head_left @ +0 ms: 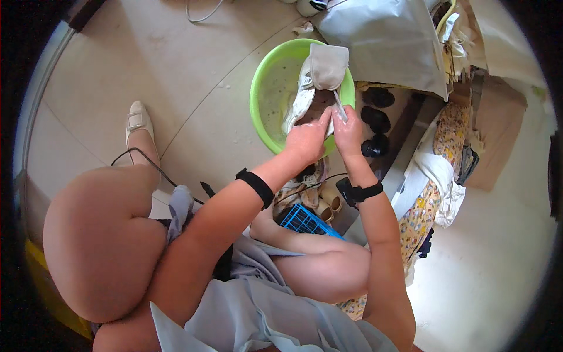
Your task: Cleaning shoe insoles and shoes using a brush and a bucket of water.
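Note:
A white shoe with a broad pale grey tongue folded up rests tilted inside a light green basin. Its opening shows a dark brown inside. My left hand grips the near end of the shoe at the basin's near rim, index finger stretched along it. Close beside it, my right hand is closed around a slim pale stick-like piece that reaches toward the tongue; its exact kind cannot be made out. Cloudy water with some bubbles shows in the basin's left part.
A big grey cover stands beyond the basin to the right. Several black rounded items sit right of it. Nearer are a blue plastic basket, beige shoes and a dark cable. Patterned cloth hangs at right.

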Tool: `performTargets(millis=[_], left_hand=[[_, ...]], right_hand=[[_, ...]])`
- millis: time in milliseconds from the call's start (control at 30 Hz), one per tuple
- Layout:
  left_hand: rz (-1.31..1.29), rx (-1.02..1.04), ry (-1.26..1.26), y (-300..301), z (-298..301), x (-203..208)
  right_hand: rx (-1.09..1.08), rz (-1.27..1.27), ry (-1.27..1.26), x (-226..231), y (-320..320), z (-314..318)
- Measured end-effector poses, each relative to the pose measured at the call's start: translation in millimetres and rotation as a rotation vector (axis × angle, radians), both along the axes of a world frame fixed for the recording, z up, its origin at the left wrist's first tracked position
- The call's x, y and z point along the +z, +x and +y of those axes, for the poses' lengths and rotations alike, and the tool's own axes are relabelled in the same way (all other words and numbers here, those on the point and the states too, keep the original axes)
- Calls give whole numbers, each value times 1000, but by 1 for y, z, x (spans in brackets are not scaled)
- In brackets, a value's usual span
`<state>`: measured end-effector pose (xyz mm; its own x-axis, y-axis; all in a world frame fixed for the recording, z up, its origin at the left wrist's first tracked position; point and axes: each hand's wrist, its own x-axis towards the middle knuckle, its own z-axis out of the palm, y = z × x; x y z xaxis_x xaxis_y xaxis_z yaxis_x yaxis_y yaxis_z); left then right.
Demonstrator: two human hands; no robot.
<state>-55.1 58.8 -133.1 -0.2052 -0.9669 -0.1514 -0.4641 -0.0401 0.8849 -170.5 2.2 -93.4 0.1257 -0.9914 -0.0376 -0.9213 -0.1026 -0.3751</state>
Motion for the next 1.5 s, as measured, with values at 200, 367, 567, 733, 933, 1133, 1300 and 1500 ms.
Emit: performTargets(millis=[200, 367, 567, 733, 933, 1133, 1300, 1500], left_hand=[[-164, -46, -99, 13, -9, 5], [-140, -86, -144, 17, -6, 11], [13, -6, -32, 27, -17, 13], [-75, -118, 55, 51, -33, 14], [-201, -108, 88, 57, -40, 23], [-218, -38, 99, 68, -39, 1], [-135, -58, 120, 44, -48, 15], [-158, 30, 133, 61, -46, -5]], right_hand=[[-4, -104, 28, -17, -18, -14], [-183, -118, 254, 1, -8, -21], [-433, -491, 371, -2, -27, -42], [-216, 83, 413, -62, -84, -41], [-326, -29, 493, -108, -69, -27], [-85, 15, 307, -156, -24, -22], [-226, 118, 404, -177, -85, -38], [-516, -375, 593, -141, -89, -29]])
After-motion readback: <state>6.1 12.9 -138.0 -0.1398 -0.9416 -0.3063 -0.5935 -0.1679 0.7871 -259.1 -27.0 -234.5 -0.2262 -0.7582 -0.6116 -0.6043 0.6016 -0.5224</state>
